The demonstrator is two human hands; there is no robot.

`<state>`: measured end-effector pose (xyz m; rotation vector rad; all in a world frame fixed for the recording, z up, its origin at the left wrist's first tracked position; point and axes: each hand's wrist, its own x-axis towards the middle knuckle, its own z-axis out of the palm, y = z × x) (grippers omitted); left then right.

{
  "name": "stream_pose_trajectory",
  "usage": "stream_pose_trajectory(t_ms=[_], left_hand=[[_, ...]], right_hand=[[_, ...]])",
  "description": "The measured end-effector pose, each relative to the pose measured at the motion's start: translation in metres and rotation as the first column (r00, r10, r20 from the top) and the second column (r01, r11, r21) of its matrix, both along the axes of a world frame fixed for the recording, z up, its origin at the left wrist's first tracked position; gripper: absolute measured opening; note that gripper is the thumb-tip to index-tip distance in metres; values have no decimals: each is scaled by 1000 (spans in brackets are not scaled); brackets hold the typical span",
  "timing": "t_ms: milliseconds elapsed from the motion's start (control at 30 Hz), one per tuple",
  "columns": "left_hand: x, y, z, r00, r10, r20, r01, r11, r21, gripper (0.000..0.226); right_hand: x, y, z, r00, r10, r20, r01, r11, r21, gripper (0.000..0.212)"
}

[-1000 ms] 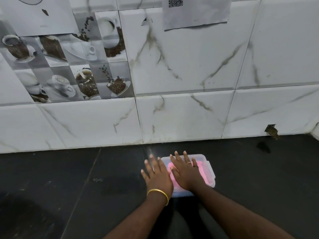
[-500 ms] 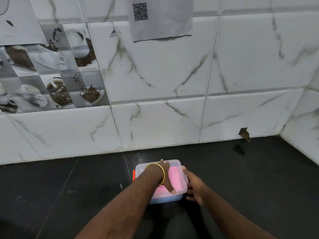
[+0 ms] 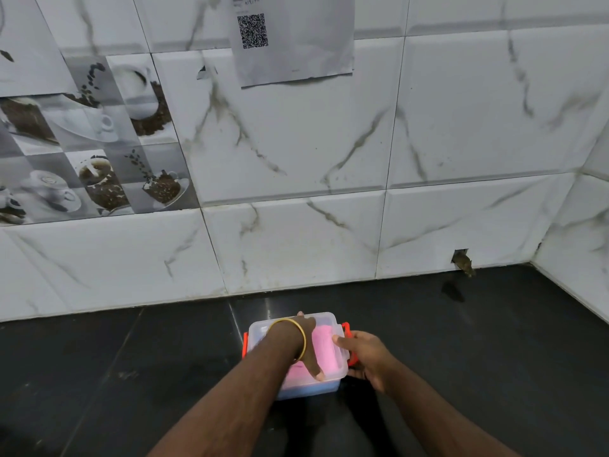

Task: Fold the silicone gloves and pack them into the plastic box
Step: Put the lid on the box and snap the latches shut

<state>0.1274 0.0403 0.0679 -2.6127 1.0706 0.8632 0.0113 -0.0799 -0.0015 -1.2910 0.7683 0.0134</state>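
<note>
A home kitchen: dark stone counter (image 3: pixel 461 341), marble wall tiles (image 3: pixel 478 110), coffee-cup picture tiles (image 3: pixel 92 140)

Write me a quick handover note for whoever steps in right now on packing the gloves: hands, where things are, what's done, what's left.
Left hand: lies across the top of the clear plastic box with orange side latches, thumb on its lid.
Right hand: grips the box's right side by the orange latch.
Box: on the black stone counter, near the white marble-tile wall.
Done: folded pink silicone gloves are inside, showing through the lid, which is on.
Left: check both latches; I cannot tell whether they are snapped shut.
</note>
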Motion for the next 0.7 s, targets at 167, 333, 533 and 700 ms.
stream_pose_trajectory(t_ms=[167, 333, 533, 700], left_hand=[[-1, -1, -1, 1000, 31, -2, -31, 999, -12, 131], [-2, -1, 0, 1000, 31, 0, -31, 999, -13, 127], [-3, 0, 3, 999, 43, -28, -43, 999, -19, 124], [-5, 10, 5, 999, 26, -25, -27, 998, -64, 127]], right_hand=[[10, 8, -2, 995, 80, -66, -99, 927, -362, 30], [13, 10, -2, 985, 48, -168, -140, 793, -592, 34], [12, 23, 0, 966, 72, -247, -252, 459, -852, 40], [10, 18, 5, 941, 109, -320, -334, 439, -834, 43]])
